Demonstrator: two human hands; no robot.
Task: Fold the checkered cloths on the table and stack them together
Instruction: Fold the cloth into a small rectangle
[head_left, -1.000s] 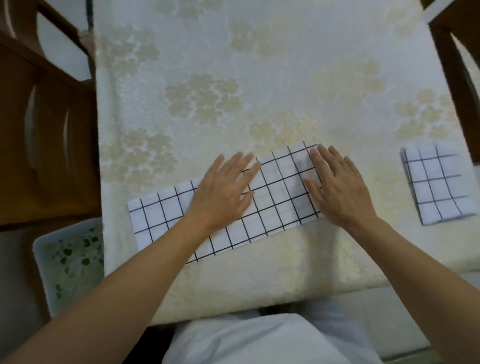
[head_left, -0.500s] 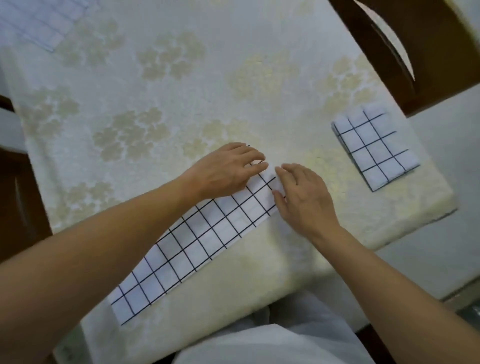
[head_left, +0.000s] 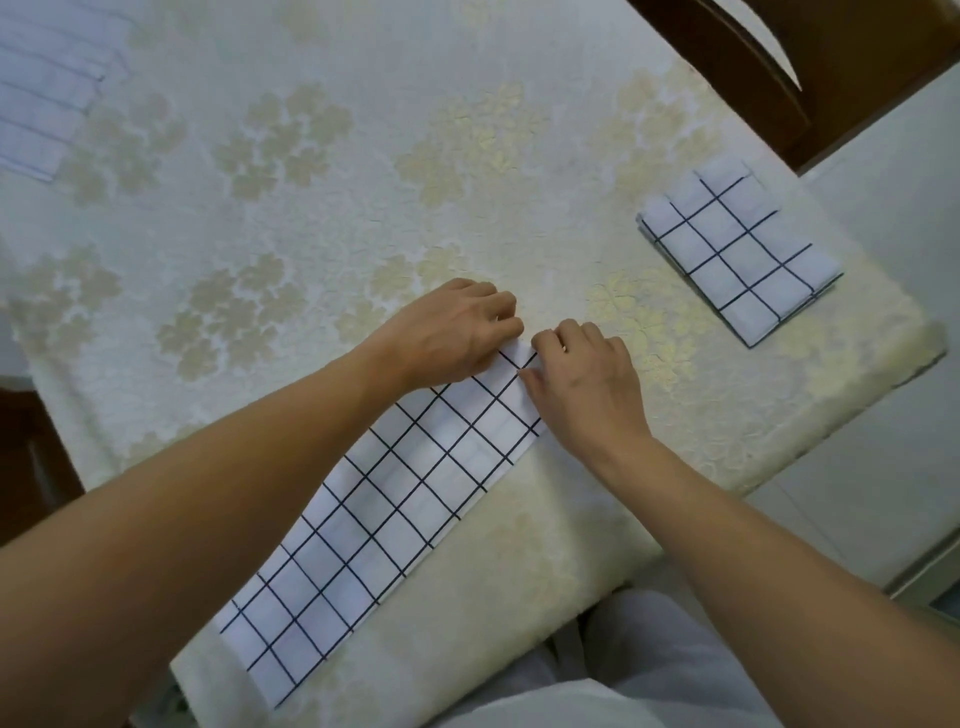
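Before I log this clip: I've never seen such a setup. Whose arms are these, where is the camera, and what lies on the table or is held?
No machine here: a person works with bare hands, filmed by one camera worn on the head, looking down. The left hand and right hand both pinch the far end of a long cloth, a checkered strip lying on the flowered tablecloth. A folded cloth lies apart at the right; a third cloth shows at the top left edge.
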